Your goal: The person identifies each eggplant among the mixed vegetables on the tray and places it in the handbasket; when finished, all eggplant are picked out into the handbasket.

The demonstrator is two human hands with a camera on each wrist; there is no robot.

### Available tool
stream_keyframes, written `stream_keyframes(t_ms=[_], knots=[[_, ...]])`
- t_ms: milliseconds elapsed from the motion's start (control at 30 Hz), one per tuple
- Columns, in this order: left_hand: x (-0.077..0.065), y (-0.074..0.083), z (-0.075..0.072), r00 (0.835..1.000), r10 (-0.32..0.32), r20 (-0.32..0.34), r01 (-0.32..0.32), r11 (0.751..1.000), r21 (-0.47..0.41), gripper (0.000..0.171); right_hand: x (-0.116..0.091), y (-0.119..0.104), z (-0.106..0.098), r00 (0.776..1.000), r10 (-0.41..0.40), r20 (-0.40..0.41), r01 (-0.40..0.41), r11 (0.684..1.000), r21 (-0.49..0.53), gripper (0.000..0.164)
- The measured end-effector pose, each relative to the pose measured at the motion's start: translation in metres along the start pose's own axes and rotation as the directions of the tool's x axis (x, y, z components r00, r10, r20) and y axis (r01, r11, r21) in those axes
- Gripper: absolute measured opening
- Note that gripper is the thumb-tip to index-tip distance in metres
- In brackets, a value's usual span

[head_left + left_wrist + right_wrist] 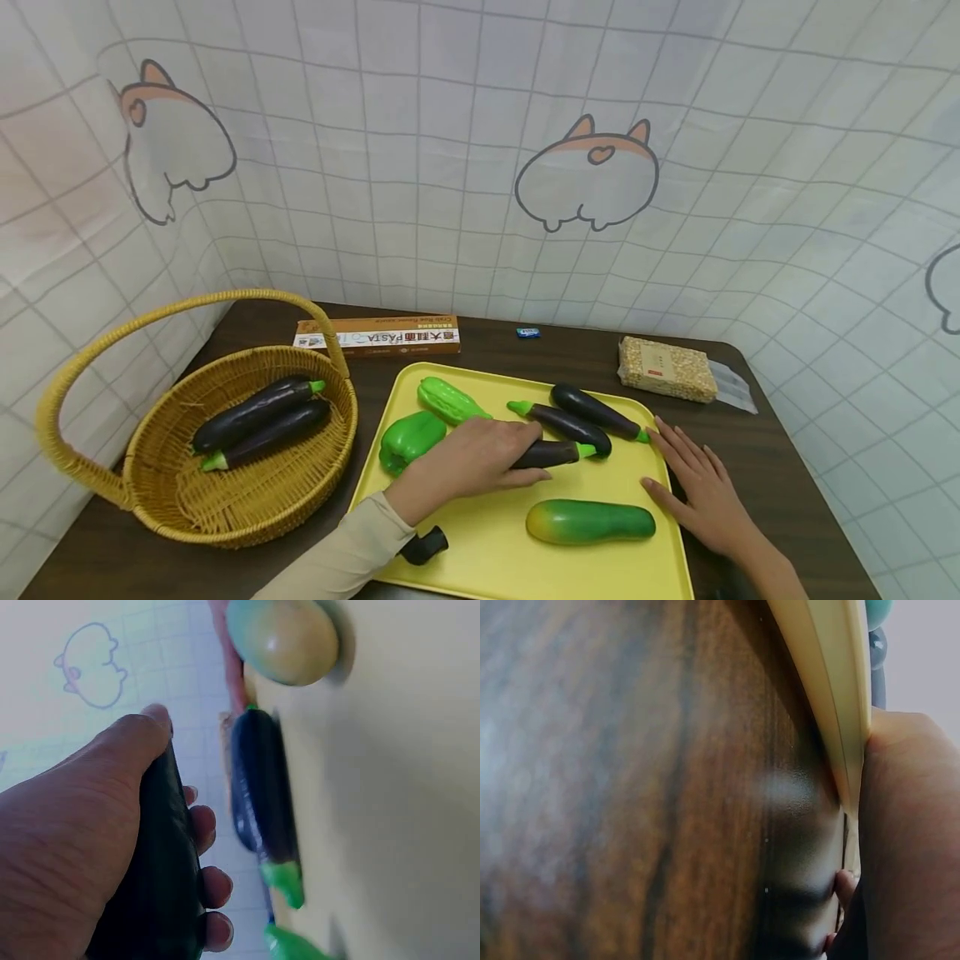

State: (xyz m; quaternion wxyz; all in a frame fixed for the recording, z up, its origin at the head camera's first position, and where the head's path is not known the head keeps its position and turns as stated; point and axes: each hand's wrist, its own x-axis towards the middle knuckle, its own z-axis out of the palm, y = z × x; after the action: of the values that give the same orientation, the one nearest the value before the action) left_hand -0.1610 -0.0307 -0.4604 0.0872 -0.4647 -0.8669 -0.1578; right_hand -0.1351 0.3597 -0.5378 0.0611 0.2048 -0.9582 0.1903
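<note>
My left hand (480, 458) grips a dark eggplant (550, 454) over the yellow tray (487, 521). In the left wrist view, the thumb and fingers curl round this eggplant (161, 862), well above the tray surface. Two more eggplants lie beyond it on the tray, a nearer one (572, 430) and a farther one (592, 407). My right hand (697, 492) rests at the tray's right edge with its fingers extended. A green and yellow gourd-like vegetable (592, 522) lies between the hands.
At left stands a wicker basket (202, 504) with a tall handle and two eggplants inside. A green bell pepper (411, 440), a bitter melon (450, 400) and a dark object (425, 546) are on the tray. Behind lie a pasta box (382, 335), a small blue packet (528, 332) and a grain pack (666, 369).
</note>
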Motion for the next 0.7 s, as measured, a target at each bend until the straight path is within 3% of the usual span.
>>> stream_keyframes(t_ms=[400, 700], knots=[[-0.024, -0.007, -0.043, 0.993, -0.114, -0.012, 0.114, 0.993, 0.037, 0.041, 0.0, 0.001, 0.001, 1.0, -0.007, -0.004, 0.007, 1.0, 0.004, 0.073], [-0.046, -0.026, -0.071, 0.984, -0.164, -0.069, 0.17, 0.982, 0.087, 0.044, 0.0, 0.001, 0.001, 1.0, -0.009, -0.008, 0.009, 1.0, 0.004, 0.073]])
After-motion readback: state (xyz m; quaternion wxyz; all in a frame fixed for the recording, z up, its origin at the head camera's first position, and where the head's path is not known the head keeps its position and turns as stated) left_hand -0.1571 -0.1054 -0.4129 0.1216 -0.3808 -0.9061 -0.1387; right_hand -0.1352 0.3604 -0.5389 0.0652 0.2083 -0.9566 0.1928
